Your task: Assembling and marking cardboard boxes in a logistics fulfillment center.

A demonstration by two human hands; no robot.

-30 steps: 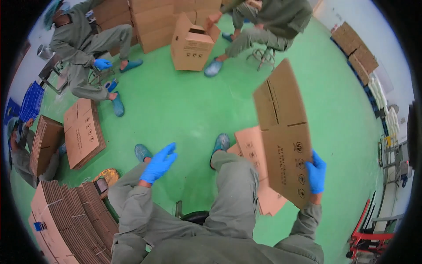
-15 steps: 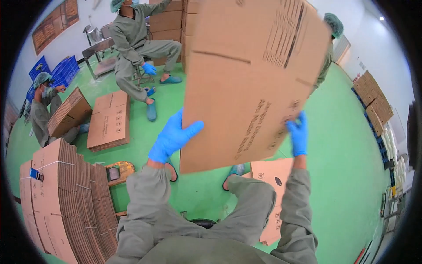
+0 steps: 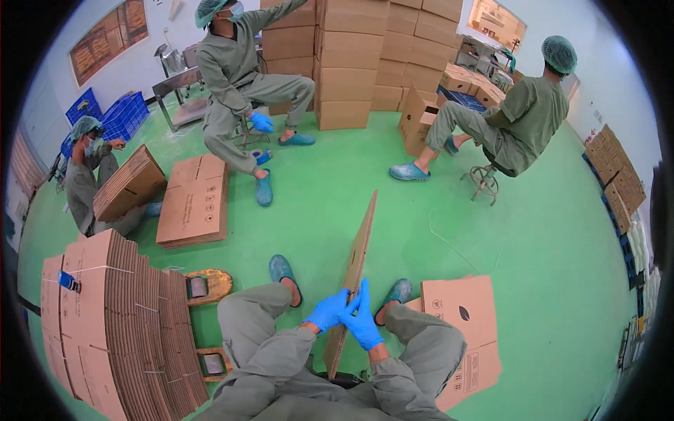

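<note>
A flattened cardboard box (image 3: 359,252) stands almost edge-on between my knees, its top edge pointing away from me. My left hand (image 3: 326,311) is closed on the near edge from the left face. From the other side, my right hand (image 3: 362,324) presses against the same box, thumb across the edge and fingers stretched up along it. The hands touch each other at that edge, both in blue gloves. Fingertips behind the board are partly hidden. On the floor right of my leg lie flattened boxes (image 3: 460,309), the top one with a leaf print.
Strapped flattened boxes (image 3: 105,316) stand at left by a yellow pallet jack (image 3: 208,288). Another flat stack (image 3: 193,203) lies beyond. Seated people (image 3: 246,91) work ahead, left and right (image 3: 523,116). Closed cartons (image 3: 347,70) are piled behind. Pallets (image 3: 614,165) line the right wall.
The flattened box has come down from in front of me and turned from broad face to edge-on. My hands have moved from its opposite sides to meet at one edge.
</note>
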